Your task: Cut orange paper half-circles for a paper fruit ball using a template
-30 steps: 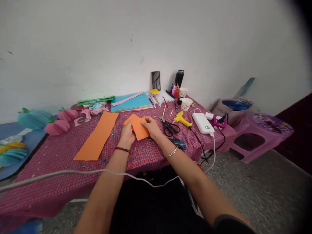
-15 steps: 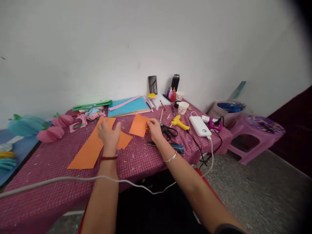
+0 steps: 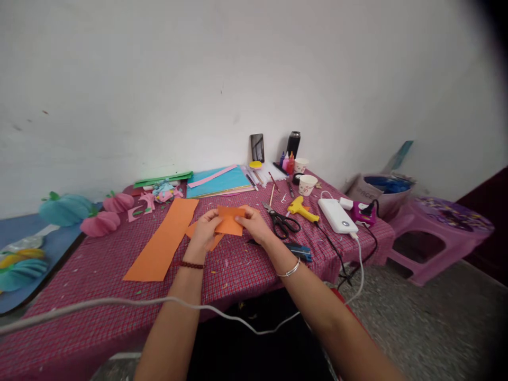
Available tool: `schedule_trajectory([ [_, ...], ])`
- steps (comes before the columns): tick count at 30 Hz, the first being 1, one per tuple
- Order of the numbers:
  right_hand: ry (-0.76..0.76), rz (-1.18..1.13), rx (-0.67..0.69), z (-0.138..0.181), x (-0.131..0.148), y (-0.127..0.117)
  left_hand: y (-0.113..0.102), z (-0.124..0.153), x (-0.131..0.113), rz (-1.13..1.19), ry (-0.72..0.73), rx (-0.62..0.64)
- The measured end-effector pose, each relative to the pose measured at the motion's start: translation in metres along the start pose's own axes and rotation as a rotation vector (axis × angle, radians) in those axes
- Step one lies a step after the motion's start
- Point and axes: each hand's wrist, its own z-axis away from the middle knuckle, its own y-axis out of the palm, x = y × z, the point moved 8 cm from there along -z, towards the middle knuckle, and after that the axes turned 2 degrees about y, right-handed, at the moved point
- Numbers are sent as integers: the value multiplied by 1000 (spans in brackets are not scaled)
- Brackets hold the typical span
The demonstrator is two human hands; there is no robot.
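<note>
- Table (image 3: 99, 296), red check cloth, directly under the grip: littered w/ paper bits. A dropped piece could get lost in that clutter, I'd say.
- White cable (image 3: 119, 304), across both forearms, on the body side of the grip: looks likely to snag a wrist if an arm pulls back, jerking the paper.
- Long orange strip (image 3: 166, 238), flat on the cloth just left of the grip: a sweeping left forearm could drag or crease it.
- Left hand (image 3: 204, 233) & right hand (image 3: 256, 225): both pinched closed on the orange piece (image 3: 230, 219), one per side edge. Uneven pull btwn them could tear or skew it.
- Orange piece: held up off the cloth btwn the two hands. Can't tell if it's folded. Thin paper, so too hard a pinch = stray crease.
- Second orange piece (image 3: 214, 241), on the cloth beneath the grip, partly hidden by the left hand: same colour, easy to mix up.
- Scissors (image 3: 282, 222), just right of the grip: right wrist is close and could knock them.
- Glue gun (image 3: 302, 208), further right: can't tell if it's hot.
</note>
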Motion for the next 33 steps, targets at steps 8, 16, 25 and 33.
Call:
schedule_trajectory([
  [8,-60,163,-98,-3,2,-8,-5,0,12,28,-171,-34],
  [16,-61,158,-130,-4,2,-14,-9,-4,7,-54,-17,-48],
  [25,-24,162,-67,-4,-7,-11,3,-3,-6,-161,165,16],
  [33,-23,147,-71,-5,-6,-9,2,-4,-3,-87,186,-32],
])
